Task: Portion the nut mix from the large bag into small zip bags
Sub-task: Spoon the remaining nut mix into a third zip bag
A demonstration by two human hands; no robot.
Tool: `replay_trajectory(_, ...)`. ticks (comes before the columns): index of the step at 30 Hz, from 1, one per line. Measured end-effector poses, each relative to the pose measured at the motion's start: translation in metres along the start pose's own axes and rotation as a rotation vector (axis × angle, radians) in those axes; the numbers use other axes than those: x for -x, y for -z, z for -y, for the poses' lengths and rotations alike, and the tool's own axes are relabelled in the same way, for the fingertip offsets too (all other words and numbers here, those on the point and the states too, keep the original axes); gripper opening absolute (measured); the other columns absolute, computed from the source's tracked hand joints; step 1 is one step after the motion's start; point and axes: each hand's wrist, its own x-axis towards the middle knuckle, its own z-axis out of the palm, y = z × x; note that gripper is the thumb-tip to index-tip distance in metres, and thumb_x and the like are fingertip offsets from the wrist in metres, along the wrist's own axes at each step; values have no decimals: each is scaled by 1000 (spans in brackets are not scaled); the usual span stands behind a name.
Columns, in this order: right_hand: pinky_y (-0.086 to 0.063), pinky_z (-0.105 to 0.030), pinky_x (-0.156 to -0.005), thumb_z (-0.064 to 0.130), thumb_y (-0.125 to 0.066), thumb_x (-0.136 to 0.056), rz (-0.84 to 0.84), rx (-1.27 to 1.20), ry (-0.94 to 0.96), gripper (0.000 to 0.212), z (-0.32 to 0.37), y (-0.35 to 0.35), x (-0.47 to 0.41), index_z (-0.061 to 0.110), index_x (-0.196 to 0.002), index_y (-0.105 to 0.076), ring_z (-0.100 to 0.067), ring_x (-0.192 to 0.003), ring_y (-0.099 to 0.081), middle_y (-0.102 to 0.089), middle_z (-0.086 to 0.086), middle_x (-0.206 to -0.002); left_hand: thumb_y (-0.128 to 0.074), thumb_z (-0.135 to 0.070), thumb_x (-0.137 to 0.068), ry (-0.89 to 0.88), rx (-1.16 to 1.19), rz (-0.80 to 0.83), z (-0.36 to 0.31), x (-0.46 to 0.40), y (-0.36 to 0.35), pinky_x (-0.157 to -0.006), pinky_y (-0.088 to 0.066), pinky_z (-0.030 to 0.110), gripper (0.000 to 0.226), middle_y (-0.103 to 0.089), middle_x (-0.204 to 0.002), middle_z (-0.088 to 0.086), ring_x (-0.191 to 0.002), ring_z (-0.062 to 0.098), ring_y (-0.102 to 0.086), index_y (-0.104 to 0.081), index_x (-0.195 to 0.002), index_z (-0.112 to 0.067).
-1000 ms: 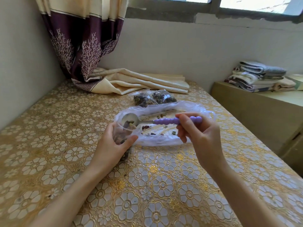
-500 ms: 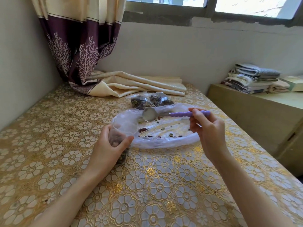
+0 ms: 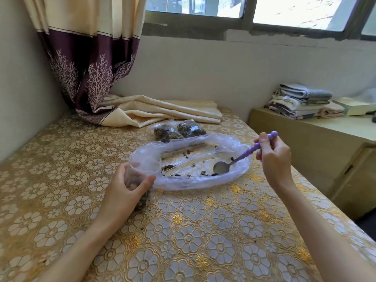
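Inside the large clear plastic bag (image 3: 190, 180), below the right hand (image 3: 274, 157) pinching its handle, the purple-handled metal spoon (image 3: 236, 159) sits empty among few scattered nuts (image 3: 168, 166). Left hand (image 3: 126, 192) grips the small part-filled zip bag (image 3: 135, 180), mouth up. Step: reloading. Next: scrape stragglers together, carry across to that mouth.

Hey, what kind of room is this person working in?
Probably a room in a home, not a workshop: a patterned curtain hangs by the window, folded towels are stacked on a side cabinet, and the table wears a floral cover.
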Motion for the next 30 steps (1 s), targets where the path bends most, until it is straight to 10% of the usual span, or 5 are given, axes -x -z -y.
replay_trajectory(30, -32, -16, -33, 19, -48, -97, 94, -275, -475, 37, -1, -47, 24, 3, -66, -58, -8, -36, -43, -50, -7, -54, -65, -58, -57, -8, -4, -10, -4, 2, -1, -76, -47, 20, 54, -68, -89, -3, -85, -4, -63, -48, -103, -35)
